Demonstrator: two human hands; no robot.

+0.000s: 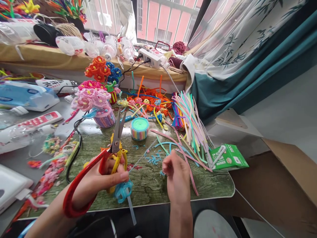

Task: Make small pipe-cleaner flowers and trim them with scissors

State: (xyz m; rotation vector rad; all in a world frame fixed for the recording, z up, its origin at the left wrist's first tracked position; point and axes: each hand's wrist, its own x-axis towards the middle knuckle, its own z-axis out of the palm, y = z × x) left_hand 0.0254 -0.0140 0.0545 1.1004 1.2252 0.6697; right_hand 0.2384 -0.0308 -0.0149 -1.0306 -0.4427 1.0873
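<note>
Across the left hand (109,178) lie red-handled scissors (115,146), one loop hanging over the wrist, blades slightly parted and aimed forward; carried this way, they probably leave thumb and fingertips usable. Just below that thumb sit curled light-blue chenille loops (123,191), with a translucent strip (131,211) running down beneath them. Yellow pieces (124,159) show among the same fingers; whether they are gripped or merely behind is unclear.

Rightward of this grip, the right hand (177,180) is closed narrowly, fingers curled; I cannot tell whether anything is pinched inside. Between both hands lie blue clippings (154,159), likely offcuts left where they fell. Beyond them stands a striped round pot (140,131), apart from the fingers. Past the right hand, pastel chenille stems (188,122) lie massed, seemingly kept within reach. Further left, the pink flower pot (105,117) stands upright, perhaps set aside from the handwork.
</note>
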